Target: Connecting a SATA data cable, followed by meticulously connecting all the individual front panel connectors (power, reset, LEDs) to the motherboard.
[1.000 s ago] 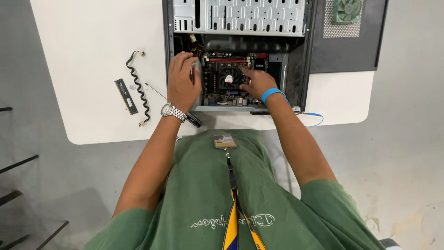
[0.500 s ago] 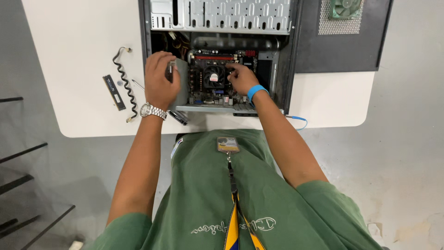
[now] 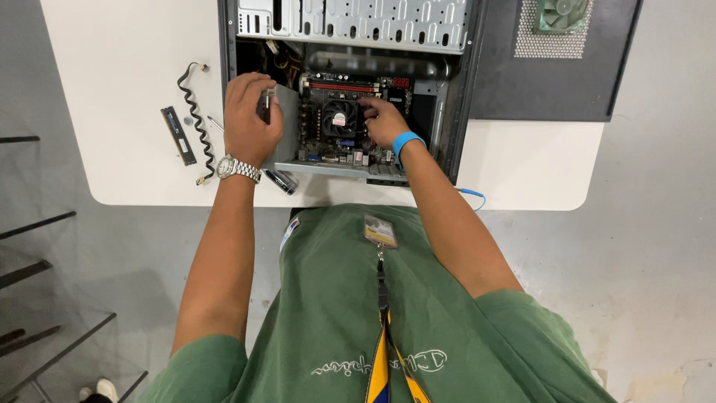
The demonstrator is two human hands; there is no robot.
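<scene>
Scene: an open computer case (image 3: 455, 89) lies on its side on a white bench (image 3: 112, 112), its open face upward, at the bench's near edge.
Left hand (image 3: 252, 123): grip pressed together around a small tool with a dark handle (image 3: 266, 104), held upright over the grey metal plate (image 3: 286, 127) just left of the motherboard (image 3: 347, 123); a metal wristwatch (image 3: 237, 168) sits on the wrist.
Right hand (image 3: 384, 119): fingers curled down onto the board just right of the black CPU fan (image 3: 340, 119); whether they pinch anything, I cannot tell. A blue wrist strap (image 3: 406, 142) circles the wrist, and its thin blue cord (image 3: 473, 198) trails over the near edge.
On the bench: a memory stick (image 3: 177, 136) and a coiled black cable (image 3: 194, 119) lie well left of the case; a dark cylindrical object (image 3: 281, 181) rests at the near edge, beside the watch.
Risk, slip: the tool tip may skid off the plate and gouge the board.
Risk, snag: the cord may catch on the case rim and jerk the right hand.
Risk, fall: the cylindrical object may be nudged off the edge by the left forearm.
</scene>
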